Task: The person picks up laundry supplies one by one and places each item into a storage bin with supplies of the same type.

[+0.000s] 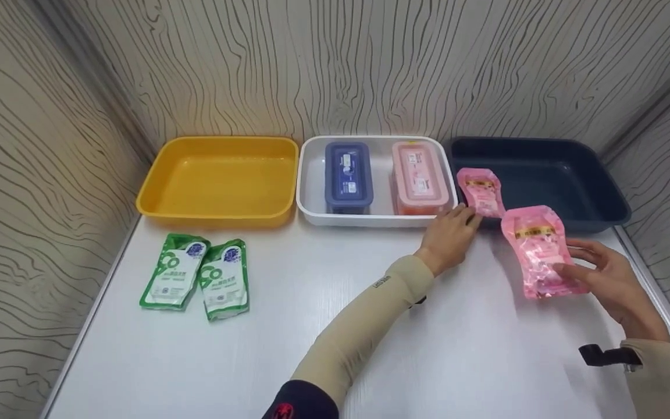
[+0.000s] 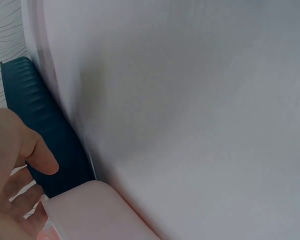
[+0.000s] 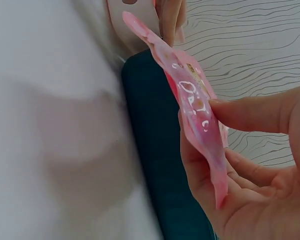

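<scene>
Beige sleeves (image 1: 364,326) up front, right hand (image 1: 613,282) pinching a pink pouch (image 1: 535,247), left hand (image 1: 450,237) at a second pouch (image 1: 485,192), its grip impossible to tell, blue bin (image 1: 556,174) just beyond both hands, green packs (image 1: 173,276) on the desk (image 1: 242,372) well left.

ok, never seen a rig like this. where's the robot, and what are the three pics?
No robot here: these are a person's bare hands. The wide picture comes from a head-worn camera looking forward and down; the other two come from cameras on each wrist.

On the white table stand a yellow tray, a white tray and a navy tray. The white one holds a blue lidded box and a pink lidded box. Two green-and-white pouches lie in front of the yellow tray.

The right hand holds a pink pouch. The left hand is by a second pink pouch at the navy tray's left end; whether it grips it is unclear.
</scene>
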{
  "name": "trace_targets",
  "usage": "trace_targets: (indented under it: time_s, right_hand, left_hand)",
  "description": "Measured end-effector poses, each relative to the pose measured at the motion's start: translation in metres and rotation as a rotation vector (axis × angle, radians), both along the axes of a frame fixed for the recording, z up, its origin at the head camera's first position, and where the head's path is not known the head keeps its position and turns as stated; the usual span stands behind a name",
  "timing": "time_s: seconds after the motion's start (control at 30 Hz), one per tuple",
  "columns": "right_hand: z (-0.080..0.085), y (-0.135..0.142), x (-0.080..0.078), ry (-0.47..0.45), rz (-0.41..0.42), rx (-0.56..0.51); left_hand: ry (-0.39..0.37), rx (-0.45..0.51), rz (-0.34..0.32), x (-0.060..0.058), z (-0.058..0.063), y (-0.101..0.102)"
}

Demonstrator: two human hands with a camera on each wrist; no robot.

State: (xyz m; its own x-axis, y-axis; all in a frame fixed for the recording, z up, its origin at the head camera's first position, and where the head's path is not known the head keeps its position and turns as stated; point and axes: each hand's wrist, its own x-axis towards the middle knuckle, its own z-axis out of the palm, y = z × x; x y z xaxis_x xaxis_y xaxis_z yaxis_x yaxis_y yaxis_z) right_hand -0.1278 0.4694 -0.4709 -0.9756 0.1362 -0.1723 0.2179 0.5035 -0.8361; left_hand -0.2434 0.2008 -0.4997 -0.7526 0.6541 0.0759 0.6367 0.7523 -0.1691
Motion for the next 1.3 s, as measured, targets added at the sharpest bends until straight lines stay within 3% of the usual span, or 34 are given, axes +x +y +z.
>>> trace_targets:
  time_s: [0.23,0.47,0.8,1.3]
  right_hand:
    - [0.003,0.005,-0.005,-0.009,-0.143,-0.098]
    - [0.011,0.008,-0.016,0.083,-0.190,-0.412]
    - [0.016,0.008,-0.027,0.087,-0.216,-0.438]
    - [0.022,0.009,-0.035,0.093,-0.225,-0.541]
  left_hand:
    - [0.008,0.016,-0.007,-0.002,-0.001,-0.001]
    - [0.015,0.039,-0.002,-0.004,-0.002,-0.003]
    - [-0.010,0.025,0.001,-0.003,-0.001,-0.002]
    - [0.012,0.008,-0.006,0.000,-0.001,-0.001]
